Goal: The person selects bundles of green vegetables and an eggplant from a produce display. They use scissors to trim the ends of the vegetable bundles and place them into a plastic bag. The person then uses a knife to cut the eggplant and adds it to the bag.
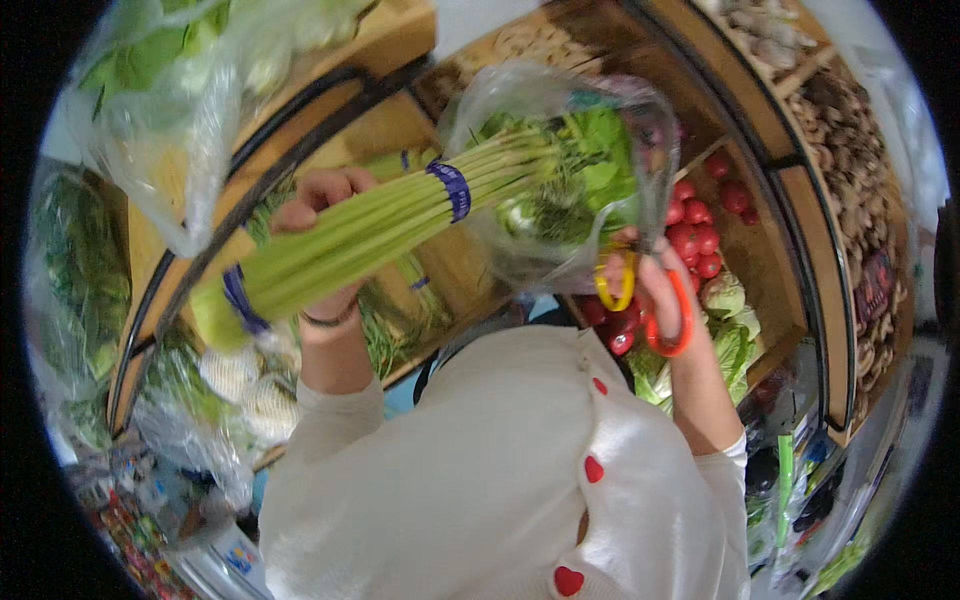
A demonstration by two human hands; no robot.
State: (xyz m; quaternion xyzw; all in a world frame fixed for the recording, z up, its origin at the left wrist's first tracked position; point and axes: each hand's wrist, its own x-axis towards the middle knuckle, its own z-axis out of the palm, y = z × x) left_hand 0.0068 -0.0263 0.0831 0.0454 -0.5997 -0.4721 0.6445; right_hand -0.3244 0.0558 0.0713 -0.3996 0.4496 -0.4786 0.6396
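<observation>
My left hand [326,206] grips a long bunch of green stalks [337,247], bound by a purple band [450,191] near the middle and another purple band [245,300] at the thick end. The thin leafy end lies over a clear plastic bag [487,97] with leafy greens [604,157] in it. At the bag's lower right edge, my right hand [656,277] holds scissors with a yellow handle loop [616,281] and an orange-red handle loop [684,319]. The scissor blades point up beside the bag; whether they touch it I cannot tell.
A wooden produce bin [465,262] with a black metal rail [217,225] holds more banded greens. Tomatoes [694,229] and cabbages [727,322] lie to the right, mushrooms [832,142] beyond. White netted produce [262,390] sits at the lower left. A plastic bag [202,165] hangs at the upper left.
</observation>
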